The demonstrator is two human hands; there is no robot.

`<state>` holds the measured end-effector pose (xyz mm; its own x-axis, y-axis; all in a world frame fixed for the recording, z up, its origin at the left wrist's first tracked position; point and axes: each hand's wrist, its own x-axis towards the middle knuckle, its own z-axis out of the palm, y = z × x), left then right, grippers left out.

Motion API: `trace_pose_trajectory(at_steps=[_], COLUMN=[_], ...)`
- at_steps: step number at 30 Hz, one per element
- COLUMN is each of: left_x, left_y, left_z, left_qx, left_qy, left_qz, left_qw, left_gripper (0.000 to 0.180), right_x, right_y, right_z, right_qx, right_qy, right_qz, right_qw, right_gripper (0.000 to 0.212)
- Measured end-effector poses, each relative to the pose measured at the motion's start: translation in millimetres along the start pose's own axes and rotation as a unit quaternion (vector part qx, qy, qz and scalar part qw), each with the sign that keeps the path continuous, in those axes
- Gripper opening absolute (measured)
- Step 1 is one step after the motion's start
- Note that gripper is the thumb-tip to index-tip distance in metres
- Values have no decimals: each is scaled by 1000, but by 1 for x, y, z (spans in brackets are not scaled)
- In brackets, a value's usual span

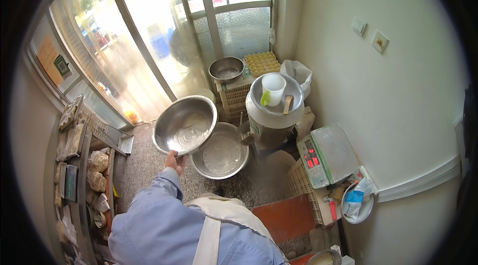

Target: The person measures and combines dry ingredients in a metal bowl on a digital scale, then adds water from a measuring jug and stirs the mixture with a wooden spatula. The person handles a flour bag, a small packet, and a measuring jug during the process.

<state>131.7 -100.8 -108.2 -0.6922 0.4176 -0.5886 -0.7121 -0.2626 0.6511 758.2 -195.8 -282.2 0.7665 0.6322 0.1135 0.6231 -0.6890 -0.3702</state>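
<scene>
My left hand (175, 163) grips the near rim of a large steel basin (186, 123), fingers closed on its edge. The basin is tilted, and a whitish film covers its inside. Below it and to its right, a second steel basin (221, 153) sits low down with pale residue inside; the held basin overlaps its left edge. A dark scoop-like vessel with a handle (246, 133) stands by that basin's right rim. My right hand is out of view; only part of the blue sleeve shows at the lower edge.
A white drum (266, 125) carries a steel bowl with a white jug (273, 89) and a wooden-handled tool. Behind are crates (236, 98), a steel bowl (226, 69) and egg trays (262, 64). Right: a scale (328, 155) and a bowl of packets (357, 205). Left: shelves (82, 190).
</scene>
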Motion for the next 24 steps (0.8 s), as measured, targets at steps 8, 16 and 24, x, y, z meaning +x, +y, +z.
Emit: trace_pose_trajectory(at_steps=[8,16,24], left_x=[-11,-20,-28], left_y=[10,26,41], left_z=[14,8,-15], left_qx=[3,1,12], left_qy=[3,39,37], left_qz=[43,88,94], left_qw=[999,995,995], left_gripper=[27,24,29], right_x=[-29,-57,-46], right_y=[53,121,120], right_z=[28,36,5], right_qx=[20,50,61], right_qy=[43,103,103], right_qz=[48,42,30], right_qw=[998,993,992], right_gripper=[34,36,41])
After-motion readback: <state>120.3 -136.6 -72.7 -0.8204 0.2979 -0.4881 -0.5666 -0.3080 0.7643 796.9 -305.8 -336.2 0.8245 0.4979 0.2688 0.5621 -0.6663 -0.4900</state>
